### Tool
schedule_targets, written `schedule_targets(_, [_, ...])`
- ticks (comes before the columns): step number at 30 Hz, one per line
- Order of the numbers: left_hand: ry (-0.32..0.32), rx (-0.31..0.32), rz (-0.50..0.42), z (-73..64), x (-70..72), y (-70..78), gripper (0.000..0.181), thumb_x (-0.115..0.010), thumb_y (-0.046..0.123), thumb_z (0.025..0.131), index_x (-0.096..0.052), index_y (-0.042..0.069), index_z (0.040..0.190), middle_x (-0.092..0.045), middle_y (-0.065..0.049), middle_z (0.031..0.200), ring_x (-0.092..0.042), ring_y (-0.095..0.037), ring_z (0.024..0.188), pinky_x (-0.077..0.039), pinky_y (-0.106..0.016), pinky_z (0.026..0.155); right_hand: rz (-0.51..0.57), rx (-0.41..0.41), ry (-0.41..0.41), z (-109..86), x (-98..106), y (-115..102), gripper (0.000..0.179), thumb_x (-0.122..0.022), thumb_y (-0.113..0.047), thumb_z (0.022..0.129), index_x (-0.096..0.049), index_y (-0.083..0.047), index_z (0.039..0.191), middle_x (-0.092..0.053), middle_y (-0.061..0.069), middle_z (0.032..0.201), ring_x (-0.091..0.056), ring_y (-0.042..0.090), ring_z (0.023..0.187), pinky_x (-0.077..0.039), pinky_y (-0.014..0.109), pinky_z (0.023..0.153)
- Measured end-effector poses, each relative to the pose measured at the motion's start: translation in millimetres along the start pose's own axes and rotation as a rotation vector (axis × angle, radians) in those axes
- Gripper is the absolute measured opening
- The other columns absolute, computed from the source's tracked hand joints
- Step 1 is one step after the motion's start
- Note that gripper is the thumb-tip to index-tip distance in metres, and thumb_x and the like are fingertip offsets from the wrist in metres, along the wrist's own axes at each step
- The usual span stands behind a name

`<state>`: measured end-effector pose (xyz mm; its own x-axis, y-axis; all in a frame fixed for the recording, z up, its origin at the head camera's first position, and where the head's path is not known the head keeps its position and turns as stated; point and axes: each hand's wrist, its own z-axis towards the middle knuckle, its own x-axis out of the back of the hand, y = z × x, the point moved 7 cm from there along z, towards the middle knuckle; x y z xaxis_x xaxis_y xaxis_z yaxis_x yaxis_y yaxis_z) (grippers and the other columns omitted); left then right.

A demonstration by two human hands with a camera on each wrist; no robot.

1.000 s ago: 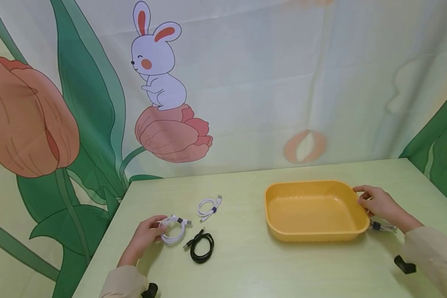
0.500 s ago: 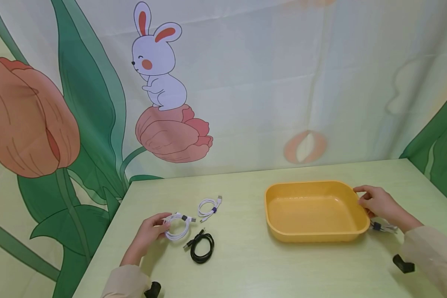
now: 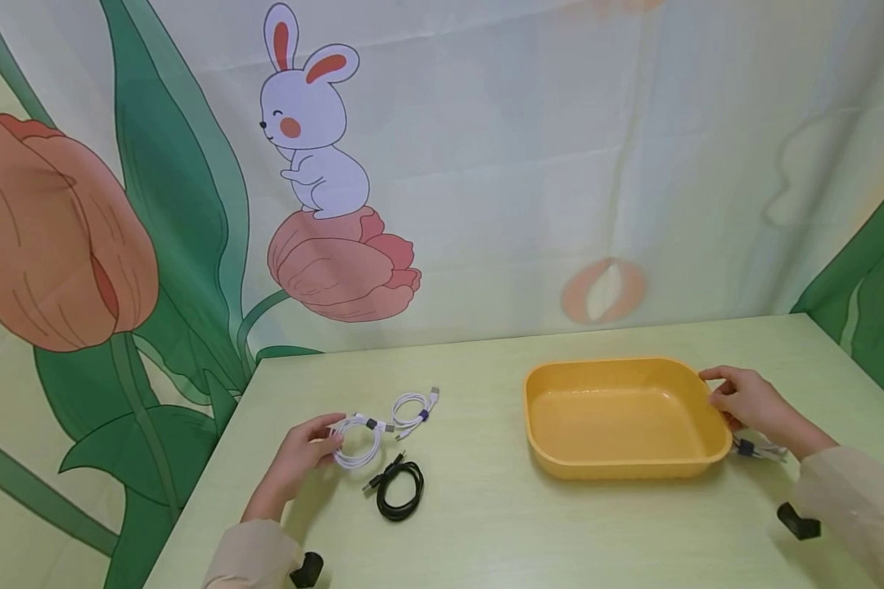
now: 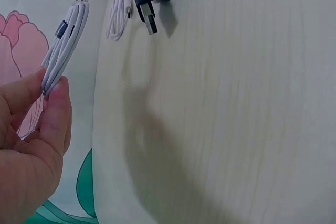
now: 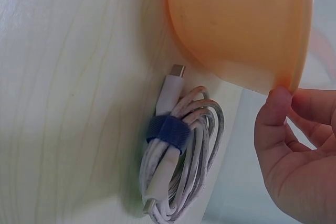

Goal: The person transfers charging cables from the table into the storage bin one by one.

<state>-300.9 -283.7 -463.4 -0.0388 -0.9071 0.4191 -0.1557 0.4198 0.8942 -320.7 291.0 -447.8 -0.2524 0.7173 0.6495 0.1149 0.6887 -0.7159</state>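
Note:
My left hand [image 3: 300,456] pinches a coiled white USB cable [image 3: 357,442] between thumb and fingers. In the left wrist view this cable [image 4: 65,45] hangs above the table, a dark strap around its coil. Over on the right, my right hand [image 3: 753,406] pinches the right rim of a yellow tray [image 3: 626,469]. The right wrist view shows the thumb and fingers on the edge of the tray [image 5: 241,24]. Just below that hand lies another bundled white cable [image 5: 189,150], wrapped with a dark blue strap; the tray and hand partly hide it in the head view.
A coiled black USB cable [image 3: 400,491] lies right of my left hand. Behind it rests a smaller white cable [image 3: 411,409] with a blue strap. The pale wooden table [image 3: 479,523] ends at a printed curtain [image 3: 486,204] with a rabbit and tulips.
My left hand has moved a little right and away from me, carrying the white cable towards the smaller white cable. The right hand and the tray stay in place.

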Motion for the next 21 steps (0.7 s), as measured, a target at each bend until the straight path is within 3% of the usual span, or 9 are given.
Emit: schedule_targets(21, [-0.025,0.007,-0.042,4.1,-15.6,12.3,0.039,-0.053,0.007,0.087,-0.047,0.002,0.126,-0.045,-0.009,0.094,-0.052,-0.012,0.079,-0.052,-0.025,0.073,0.005,-0.005,-0.003,0.9,2,0,0.046,-0.046,-0.005,0.089,-0.029,0.01,0.128,-0.049,0.017,0.09,-0.05,0.018,0.067,-0.052,0.027,0.061])
